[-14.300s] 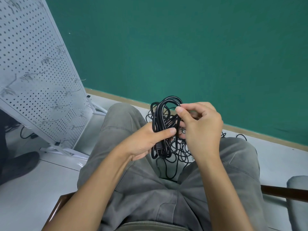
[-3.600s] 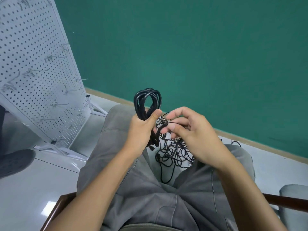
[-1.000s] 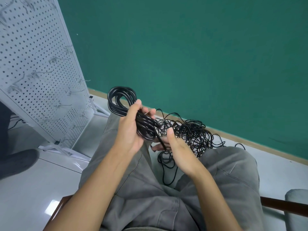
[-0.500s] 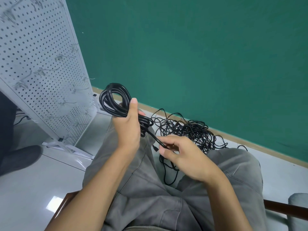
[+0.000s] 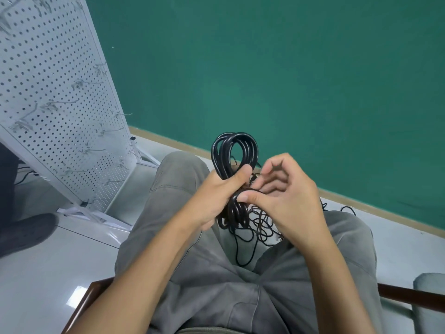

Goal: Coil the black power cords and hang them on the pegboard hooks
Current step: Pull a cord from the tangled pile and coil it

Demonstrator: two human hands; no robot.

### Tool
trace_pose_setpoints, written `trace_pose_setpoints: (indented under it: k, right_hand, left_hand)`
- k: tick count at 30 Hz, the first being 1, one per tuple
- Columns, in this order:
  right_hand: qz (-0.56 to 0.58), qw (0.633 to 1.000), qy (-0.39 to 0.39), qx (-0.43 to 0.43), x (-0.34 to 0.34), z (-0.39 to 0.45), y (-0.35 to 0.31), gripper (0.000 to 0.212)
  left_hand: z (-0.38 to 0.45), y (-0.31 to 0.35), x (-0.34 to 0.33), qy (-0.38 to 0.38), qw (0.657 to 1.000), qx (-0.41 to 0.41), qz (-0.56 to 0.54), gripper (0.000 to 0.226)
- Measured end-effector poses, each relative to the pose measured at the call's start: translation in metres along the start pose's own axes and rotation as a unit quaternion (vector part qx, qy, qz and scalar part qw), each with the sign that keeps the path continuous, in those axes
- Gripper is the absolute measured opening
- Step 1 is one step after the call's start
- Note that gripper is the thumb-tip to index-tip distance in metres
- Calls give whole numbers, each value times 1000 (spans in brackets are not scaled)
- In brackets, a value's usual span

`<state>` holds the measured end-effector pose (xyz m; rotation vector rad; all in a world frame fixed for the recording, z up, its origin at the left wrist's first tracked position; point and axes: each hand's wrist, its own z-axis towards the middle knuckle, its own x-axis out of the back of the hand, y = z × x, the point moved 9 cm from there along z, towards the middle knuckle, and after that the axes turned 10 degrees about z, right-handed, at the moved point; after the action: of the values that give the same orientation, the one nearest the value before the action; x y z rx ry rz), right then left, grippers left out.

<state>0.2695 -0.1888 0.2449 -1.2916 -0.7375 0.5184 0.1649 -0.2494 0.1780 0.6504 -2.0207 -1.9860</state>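
Observation:
A coiled black power cord [image 5: 234,150] stands upright above my lap, its loop sticking up over my left hand [image 5: 220,191], which grips the bundle round its middle. My right hand [image 5: 286,198] is beside it, thumb and fingers curled, pinching a strand of the cord against the bundle. A tangle of loose black cords [image 5: 260,222] lies between my knees, partly hidden by my right hand. The white pegboard [image 5: 48,92] leans at the left with several metal hooks [image 5: 77,85] on it, none carrying a cord.
I sit on a wooden chair [image 5: 89,295] in grey trousers. A green wall [image 5: 289,68] is ahead, white tiled floor [image 5: 36,266] below. The pegboard's foot [image 5: 96,215] stands on the floor at left. A dark shoe [image 5: 26,230] is at far left; a grey cushion [image 5: 429,300] at lower right.
My left hand turned the coil upright and brought it back over my lap. My right hand rose from the loose end to the bundle and now pinches a strand there.

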Motion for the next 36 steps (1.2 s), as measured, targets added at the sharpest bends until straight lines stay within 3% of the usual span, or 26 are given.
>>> trace_pose_setpoints:
  k: [4,10,14,20,26,31,36]
  right_hand:
    - [-10,998,67,-8,12,-2,4,50]
    - [71,997,5,-33,6,-1,14,17]
    - [74,995,47,-37,16,-1,18,19]
    - [-4,995,88,-49,24,-6,25,23]
    - [-54,998,2,-13,22,-4,39,9]
    - [-23,999,14,-42,38,-4,57,8]
    - [-60,995,-1,-74,40,-5,71,13]
  left_hand:
    - [-6,7,-10,-31,998,21,-48,35]
    - [-8,10,-15,-62,995,32,-70,39]
    - [-11,21,-22,-89,996,6,-20,22]
    - [-13,3,-18,-138,985,88,-48,4]
    - [-9,-1,-7,-106,981,106,-127,10]
    - [-5,-2,2,-87,977,102,-165,6]
    - [-2,-2,12,-78,976,100,-175,8]
